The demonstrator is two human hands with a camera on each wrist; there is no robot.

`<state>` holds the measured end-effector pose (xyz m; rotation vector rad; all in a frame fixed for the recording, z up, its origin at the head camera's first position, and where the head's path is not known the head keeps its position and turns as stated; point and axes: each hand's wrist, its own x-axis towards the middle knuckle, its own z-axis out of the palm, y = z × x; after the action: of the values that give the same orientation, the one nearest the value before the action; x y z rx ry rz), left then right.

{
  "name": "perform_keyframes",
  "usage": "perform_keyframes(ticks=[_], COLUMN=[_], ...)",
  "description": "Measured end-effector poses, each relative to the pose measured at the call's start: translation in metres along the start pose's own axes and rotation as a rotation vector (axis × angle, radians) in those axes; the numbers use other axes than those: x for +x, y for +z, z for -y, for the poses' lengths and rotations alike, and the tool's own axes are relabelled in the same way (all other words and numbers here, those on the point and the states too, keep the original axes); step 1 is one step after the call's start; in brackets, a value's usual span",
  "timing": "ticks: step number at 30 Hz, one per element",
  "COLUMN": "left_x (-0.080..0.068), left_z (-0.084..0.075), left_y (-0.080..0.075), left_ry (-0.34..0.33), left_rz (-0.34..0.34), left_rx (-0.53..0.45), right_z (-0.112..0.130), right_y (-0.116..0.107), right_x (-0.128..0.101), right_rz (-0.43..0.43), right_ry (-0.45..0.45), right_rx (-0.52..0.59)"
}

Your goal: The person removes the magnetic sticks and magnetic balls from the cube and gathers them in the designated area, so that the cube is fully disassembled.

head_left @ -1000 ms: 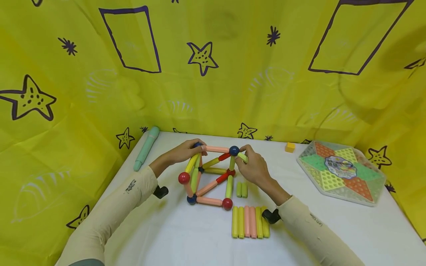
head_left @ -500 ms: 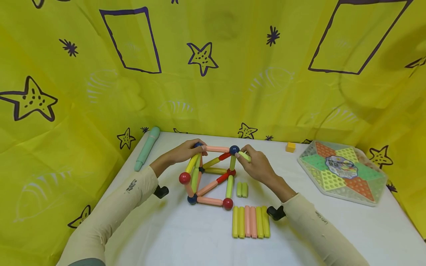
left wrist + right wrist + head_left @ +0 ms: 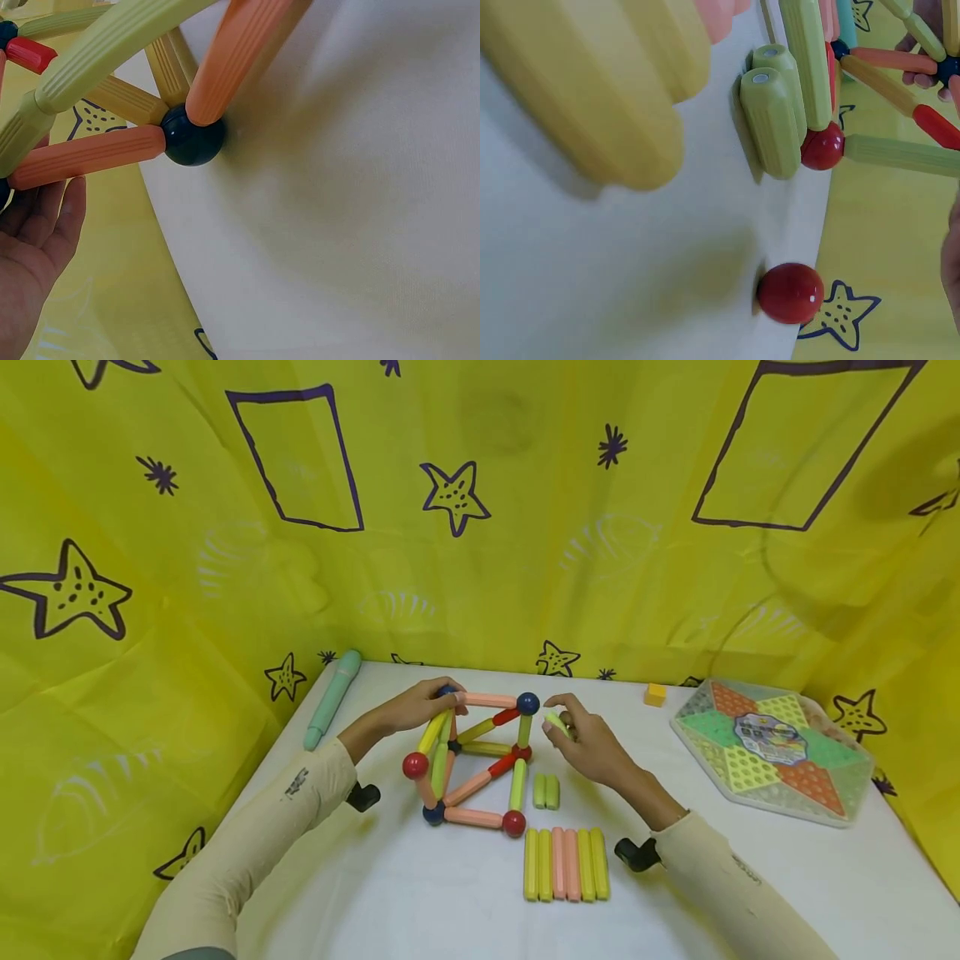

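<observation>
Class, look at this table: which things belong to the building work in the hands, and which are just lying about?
In the work:
- rod-and-ball frame of plastic sticks, gripped by left hand
- short light-green plastic rod, pinched by right hand
- two short green rods
- row of five yellow and pink rods

Lying about:
- mint-green marker pen
- small yellow cube
- hexagonal checkers board

Head cam sat high, looking forward and down over the white table, the rod-and-ball frame at 12 o'clock, well off. Left wrist cam hugged the tabletop, super close to a dark ball joint of that frame. Right wrist cam was rolled sideways, low, near two short green rods, also visible from the head.
</observation>
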<state>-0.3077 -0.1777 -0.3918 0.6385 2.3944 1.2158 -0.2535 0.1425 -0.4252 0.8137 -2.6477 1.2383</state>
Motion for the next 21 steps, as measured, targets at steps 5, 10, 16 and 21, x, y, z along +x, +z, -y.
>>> perform_keyframes(ticks=[5,10,16,21], left_x=[0.000,0.000,0.000,0.000], left_z=[0.000,-0.001,0.000,0.000], left_y=[0.001,0.000,0.000,0.001], left_ry=[0.009,0.022,0.024,0.014], left_rz=[-0.003,-0.001,0.008,0.009], left_rx=[0.021,0.037,0.026,0.017], right_z=[-0.006,-0.020,-0.038,-0.043], right_y=[-0.012,-0.019,-0.017,-0.008], right_x=[-0.021,-0.042,-0.054,-0.053], right_rz=[0.173,0.311,0.429,0.465], right_ry=[0.078,0.192,0.234,0.255], right_rx=[0.082,0.181,0.203,0.040])
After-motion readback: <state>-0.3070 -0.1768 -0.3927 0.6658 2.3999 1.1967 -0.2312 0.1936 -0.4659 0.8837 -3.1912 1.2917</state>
